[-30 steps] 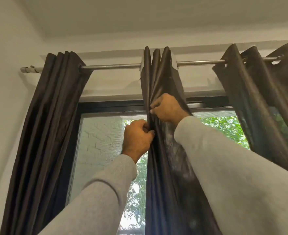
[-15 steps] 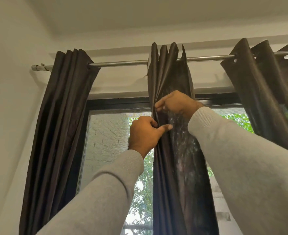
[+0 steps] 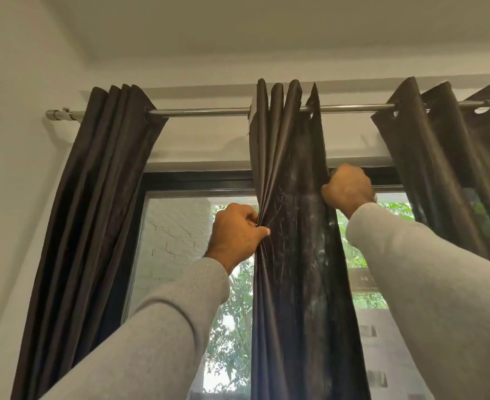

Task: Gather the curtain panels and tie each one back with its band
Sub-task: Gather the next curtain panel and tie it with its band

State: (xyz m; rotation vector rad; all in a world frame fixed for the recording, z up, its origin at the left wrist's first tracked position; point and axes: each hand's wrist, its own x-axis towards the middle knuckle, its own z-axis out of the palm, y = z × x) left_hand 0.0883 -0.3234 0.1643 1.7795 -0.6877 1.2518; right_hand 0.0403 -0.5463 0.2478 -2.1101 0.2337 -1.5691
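Observation:
Three dark brown curtain panels hang from a metal rod (image 3: 203, 112). The middle panel (image 3: 292, 255) is bunched in folds in front of the window. My left hand (image 3: 236, 233) pinches its left folds at window-top height. My right hand (image 3: 347, 187) grips its right edge a little higher. The left panel (image 3: 99, 215) hangs gathered by the wall. The right panel (image 3: 451, 168) hangs spread and slanting toward the right edge. No tie-back band is in view.
A black-framed window (image 3: 177, 180) with a mesh screen lies behind the curtains; a white brick wall and green trees show through it. A white wall (image 3: 15, 197) closes the left side and the ceiling is close above the rod.
My right hand has moved right, from the folds near my left hand to the panel's right edge, spreading the cloth. My left hand keeps its pinch. The view has shifted slightly.

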